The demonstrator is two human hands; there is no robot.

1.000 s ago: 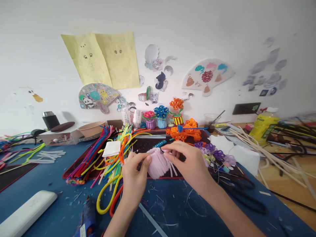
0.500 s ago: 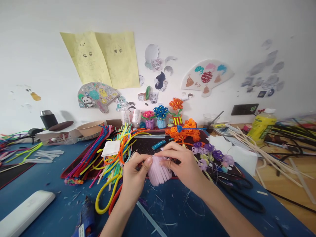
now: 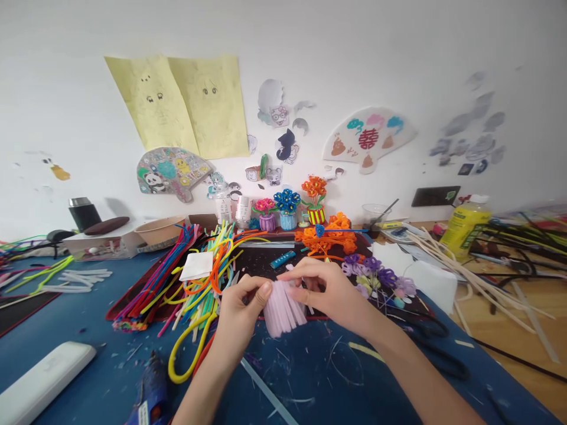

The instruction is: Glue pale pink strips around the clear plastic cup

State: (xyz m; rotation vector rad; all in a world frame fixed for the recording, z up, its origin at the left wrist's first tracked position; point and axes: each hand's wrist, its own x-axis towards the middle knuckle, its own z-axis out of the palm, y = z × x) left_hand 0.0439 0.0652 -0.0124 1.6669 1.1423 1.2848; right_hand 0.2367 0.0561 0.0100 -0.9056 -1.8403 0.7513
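Note:
A bundle of pale pink pipe cleaners (image 3: 283,313), cut short and set side by side like a fringe, hangs between my two hands over the table. My left hand (image 3: 245,301) pinches its upper left edge between thumb and fingers. At the upper right edge, my right hand (image 3: 323,289) is closed on it with thumb and index finger. The strips' lower ends hang loose and fan out slightly. Behind my hands a small teal box (image 3: 282,260) lies on a dark mat (image 3: 252,260).
Colourful pipe cleaners (image 3: 212,277) are heaped to the left, with a blue glue gun (image 3: 153,389) nearer me. Purple flowers (image 3: 381,274) and black-handled scissors (image 3: 429,342) lie right. Small potted pipe-cleaner flowers (image 3: 287,209) stand against the wall. A yellow bottle (image 3: 465,227) is far right.
The pink bundle has turned a little and its lower ends spread wider. Both hands keep their pinch on it. A pale yellow strip now shows beside my right forearm.

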